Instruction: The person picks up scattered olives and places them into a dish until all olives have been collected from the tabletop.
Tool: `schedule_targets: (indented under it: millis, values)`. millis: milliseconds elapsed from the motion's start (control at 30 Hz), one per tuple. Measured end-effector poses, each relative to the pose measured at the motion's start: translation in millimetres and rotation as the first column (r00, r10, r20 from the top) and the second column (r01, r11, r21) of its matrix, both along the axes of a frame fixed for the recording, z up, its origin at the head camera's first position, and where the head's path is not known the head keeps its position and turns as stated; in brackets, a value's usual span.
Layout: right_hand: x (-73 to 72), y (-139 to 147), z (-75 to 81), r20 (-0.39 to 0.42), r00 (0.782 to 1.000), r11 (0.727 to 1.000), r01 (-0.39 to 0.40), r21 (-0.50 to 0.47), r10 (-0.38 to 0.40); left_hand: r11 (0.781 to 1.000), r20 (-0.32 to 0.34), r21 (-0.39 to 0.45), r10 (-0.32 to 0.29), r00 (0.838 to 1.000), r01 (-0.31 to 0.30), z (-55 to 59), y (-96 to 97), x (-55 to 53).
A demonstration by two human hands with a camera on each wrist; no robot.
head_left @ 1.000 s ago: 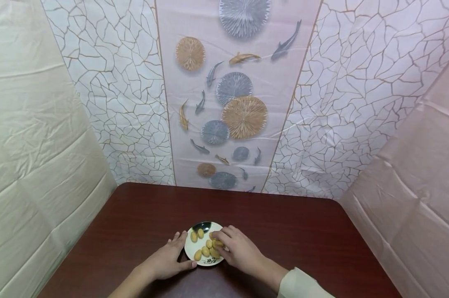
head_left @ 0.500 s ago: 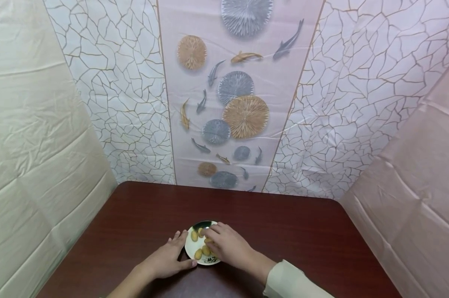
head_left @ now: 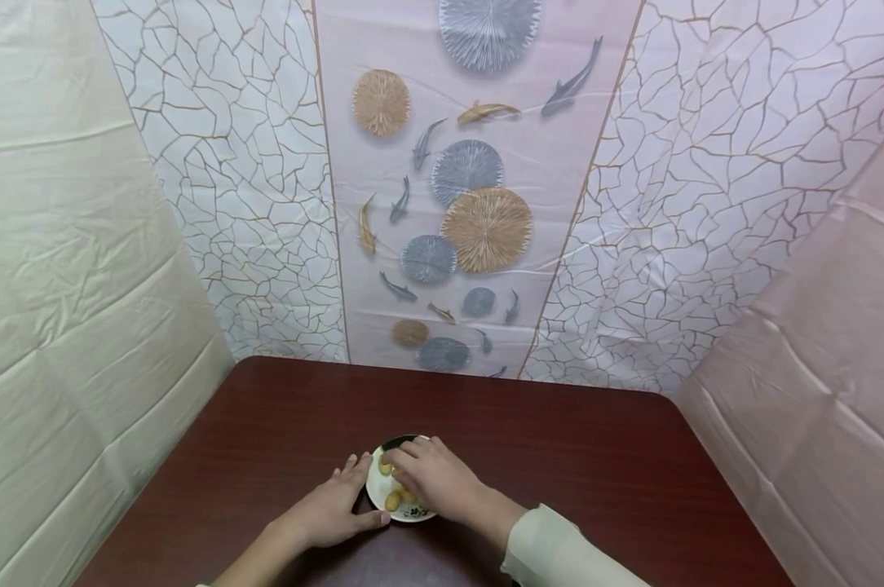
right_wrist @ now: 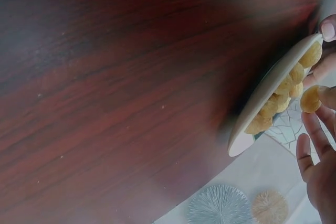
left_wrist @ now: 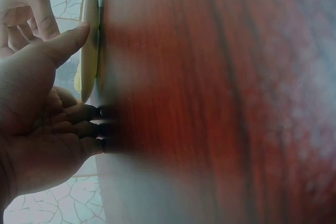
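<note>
A small white plate (head_left: 379, 494) with a dark green patch and a floral mark holds several small yellow oval pieces (right_wrist: 269, 107), which look like fruits, though their exact kind is unclear. My left hand (head_left: 329, 509) lies against the plate's left side, its thumb on the near rim and its extended fingers at the far-left edge. Over the plate, my right hand (head_left: 442, 483) pinches one yellow oval piece (right_wrist: 311, 99) between thumb and fingertips, raised off the others in the right wrist view. From the head view, this hand covers much of the plate.
Beneath the plate is a dark red-brown wooden table (head_left: 559, 456) with rounded far corners. Behind it hangs a patterned cloth (head_left: 427, 163) with fish and round motifs. Plain pale cloth (head_left: 82, 326) rises on the left and the right.
My right hand has moved leftward across the plate, covering more of the yellow pieces. My left hand keeps its place at the rim.
</note>
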State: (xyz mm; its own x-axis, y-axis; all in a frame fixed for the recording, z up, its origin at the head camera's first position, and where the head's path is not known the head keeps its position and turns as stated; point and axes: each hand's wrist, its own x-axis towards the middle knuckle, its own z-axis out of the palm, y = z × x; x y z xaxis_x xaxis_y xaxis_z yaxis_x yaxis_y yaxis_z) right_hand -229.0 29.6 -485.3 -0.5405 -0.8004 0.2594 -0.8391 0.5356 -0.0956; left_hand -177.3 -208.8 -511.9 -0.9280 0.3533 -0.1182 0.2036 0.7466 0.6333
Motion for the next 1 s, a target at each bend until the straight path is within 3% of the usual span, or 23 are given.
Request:
schedule_targets:
  millis: [400,1000]
  values:
    - [-1.8,-8.4,-5.1,-0.114,0.993,0.997,-0.02,0.071,0.028,1.0,-0.036,0.0,0.001,0.999,0.0,-0.5,0.3,1.9]
    - [-0.2,-12.8,-12.5,-0.174,0.984,0.996,-0.012,0.085,0.027,1.0,-0.038,-0.006,-0.003,0.999,0.003,-1.4,-0.6,0.8]
